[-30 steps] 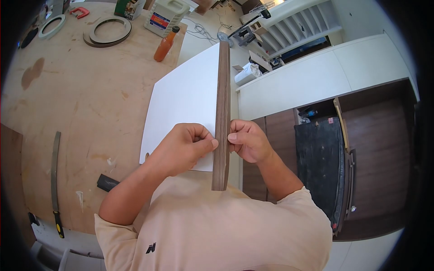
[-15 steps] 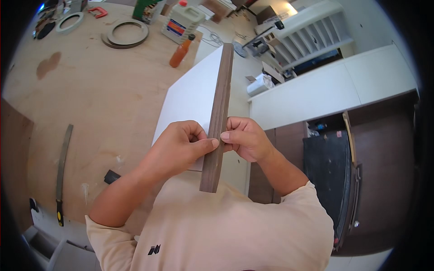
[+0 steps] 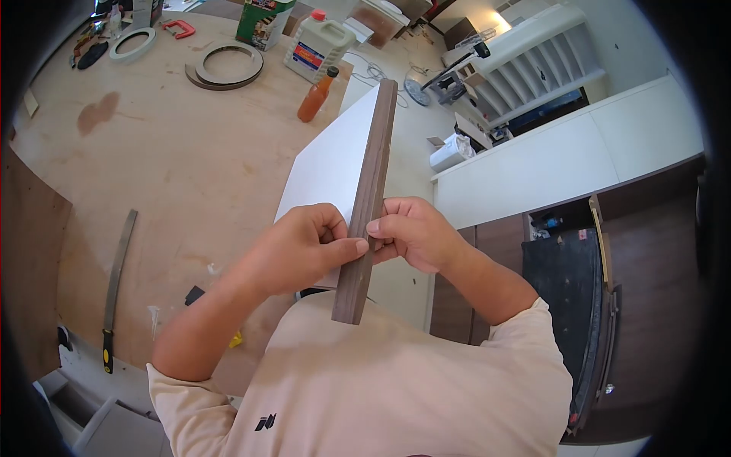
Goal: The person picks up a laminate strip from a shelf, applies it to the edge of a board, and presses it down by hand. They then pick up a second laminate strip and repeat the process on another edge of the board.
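Note:
A white-faced board (image 3: 331, 164) stands on edge in front of my chest. Along its upward edge runs a brown wood-grain edge strip (image 3: 371, 164), whose near end points toward my shirt. My left hand (image 3: 308, 244) is closed on the board from the white side, its thumb pressed on the strip and its fingers curled against the face. From the other side my right hand (image 3: 415, 234) pinches the same edge, thumb on the strip and fingers bent beneath. The two thumbs are close together. The board's far face is hidden.
On the wooden worktable (image 3: 183, 152) lie a file (image 3: 119, 282), a roll of edge banding (image 3: 228, 65) and a red clamp (image 3: 179, 29). An orange bottle (image 3: 317, 95) and a white jug (image 3: 318, 47) stand at its far edge. A dark cabinet (image 3: 647, 305) is at right.
The view has shifted slightly, so the table and room sit a bit farther right. Both hands keep their grip; my right thumb has moved slightly left over the strip.

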{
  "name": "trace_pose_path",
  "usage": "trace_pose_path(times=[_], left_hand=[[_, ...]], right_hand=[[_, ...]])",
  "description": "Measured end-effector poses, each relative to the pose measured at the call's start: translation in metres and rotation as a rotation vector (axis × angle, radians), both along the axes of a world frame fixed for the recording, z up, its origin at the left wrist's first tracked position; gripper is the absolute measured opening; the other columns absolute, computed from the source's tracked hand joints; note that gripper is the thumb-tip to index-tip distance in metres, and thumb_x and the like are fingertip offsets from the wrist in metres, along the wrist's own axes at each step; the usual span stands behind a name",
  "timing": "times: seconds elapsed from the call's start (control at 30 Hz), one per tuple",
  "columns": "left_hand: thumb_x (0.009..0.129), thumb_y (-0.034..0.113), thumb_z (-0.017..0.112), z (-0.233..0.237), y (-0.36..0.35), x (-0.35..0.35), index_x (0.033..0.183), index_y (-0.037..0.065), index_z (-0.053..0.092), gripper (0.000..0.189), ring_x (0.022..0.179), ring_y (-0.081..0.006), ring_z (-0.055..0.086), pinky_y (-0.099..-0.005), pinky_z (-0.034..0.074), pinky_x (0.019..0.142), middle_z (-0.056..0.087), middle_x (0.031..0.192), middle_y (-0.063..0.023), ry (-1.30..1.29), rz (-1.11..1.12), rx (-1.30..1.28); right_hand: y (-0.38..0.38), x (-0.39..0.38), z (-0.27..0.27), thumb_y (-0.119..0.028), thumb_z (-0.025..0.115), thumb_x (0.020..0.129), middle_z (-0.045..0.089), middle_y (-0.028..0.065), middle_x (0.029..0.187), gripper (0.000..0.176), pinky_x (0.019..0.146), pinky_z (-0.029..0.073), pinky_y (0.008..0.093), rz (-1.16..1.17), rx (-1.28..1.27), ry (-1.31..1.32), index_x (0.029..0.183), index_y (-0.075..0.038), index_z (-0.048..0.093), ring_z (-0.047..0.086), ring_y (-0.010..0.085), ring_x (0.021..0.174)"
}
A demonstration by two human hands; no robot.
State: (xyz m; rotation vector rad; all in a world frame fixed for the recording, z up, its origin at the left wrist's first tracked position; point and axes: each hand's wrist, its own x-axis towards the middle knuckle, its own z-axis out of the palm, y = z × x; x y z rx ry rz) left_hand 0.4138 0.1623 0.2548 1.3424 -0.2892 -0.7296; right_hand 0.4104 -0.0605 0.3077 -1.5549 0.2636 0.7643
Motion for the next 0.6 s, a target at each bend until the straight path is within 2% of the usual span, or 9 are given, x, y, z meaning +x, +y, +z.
trace_pose_path(times=[0.27,0.6], left_hand=[[0.088,0.022,0.078,0.003,0.009,0.003,0.078,0.009,0.053,0.03,0.058,-0.0057,0.052,-0.0237,0.041,0.049,0.058,0.068,0.0008,0.028,0.048,0.05],[0.084,0.021,0.079,0.007,0.018,0.009,0.076,0.008,0.054,0.029,0.058,-0.0084,0.055,-0.0249,0.046,0.051,0.059,0.069,-0.0012,0.137,0.04,0.011]], right_hand=[[0.012,0.009,0.001,-0.02,0.068,0.097,0.072,0.0123,0.101,0.025,0.083,0.062,0.037,0.032,0.06,0.025,0.108,0.001,0.063,0.073,0.0206,0.09],[0.021,0.019,-0.004,-0.024,0.07,0.096,0.072,0.0147,0.099,0.034,0.079,0.064,0.0346,0.028,0.116,0.061,0.108,0.007,0.062,0.074,0.0214,0.088]])
